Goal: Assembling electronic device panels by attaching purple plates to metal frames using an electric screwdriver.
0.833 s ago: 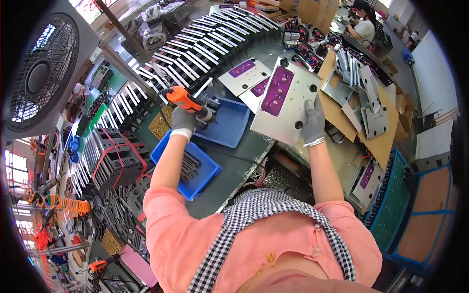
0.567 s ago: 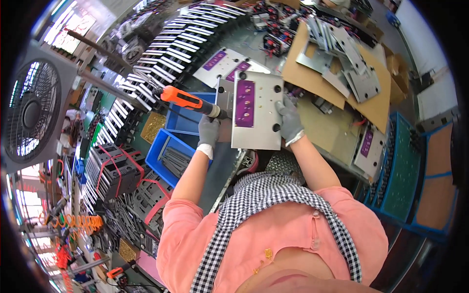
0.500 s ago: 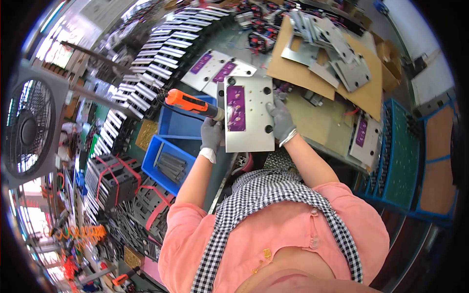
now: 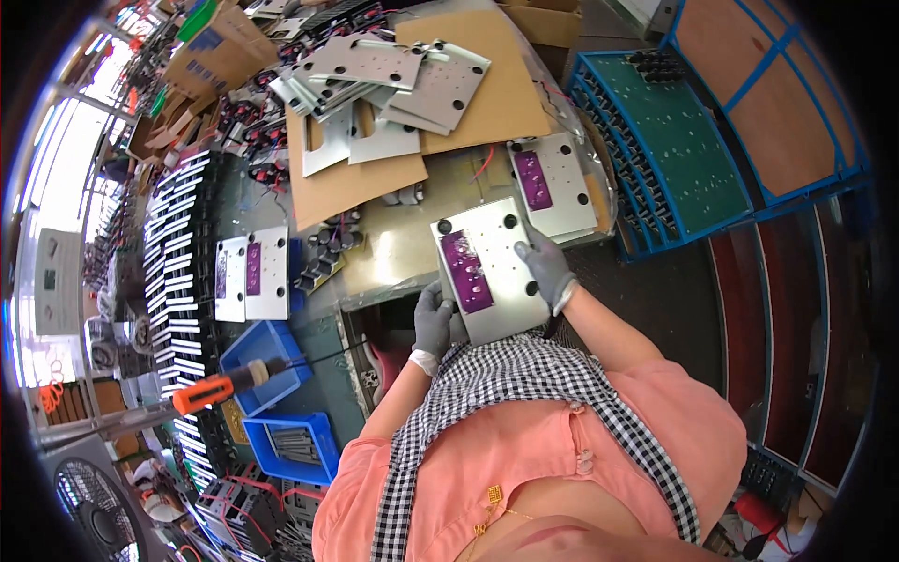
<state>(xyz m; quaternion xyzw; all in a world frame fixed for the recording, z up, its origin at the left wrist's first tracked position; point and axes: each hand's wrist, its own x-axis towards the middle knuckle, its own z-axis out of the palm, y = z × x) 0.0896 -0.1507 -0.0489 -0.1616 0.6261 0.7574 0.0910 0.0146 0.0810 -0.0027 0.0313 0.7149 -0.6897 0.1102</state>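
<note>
In front of my apron I hold a silvery metal panel (image 4: 506,281) with a purple strip and black round feet, slightly tilted. My left hand (image 4: 434,323), in a grey glove, grips its left edge. My gloved right hand (image 4: 547,268) is closed on the right edge, thumb on top; the fingers underneath are hidden. Just beyond the right hand lies a similar panel (image 4: 567,183) with a purple strip, on top of others at the table's right edge. Off to the left hangs an orange electric screwdriver (image 4: 211,391), away from both hands.
Bare metal plates (image 4: 440,89) are piled on a cardboard sheet (image 4: 361,192) at the back. Two finished-looking panels (image 4: 267,272) lie on the left, near blue bins (image 4: 328,440) and a long row of metal strips (image 4: 178,300). A blue-framed rack (image 4: 674,150) stands right.
My body has turned to the right. Both hands have carried the panel toward the stack at the table's right edge, and the left hand is now farther from the screwdriver.
</note>
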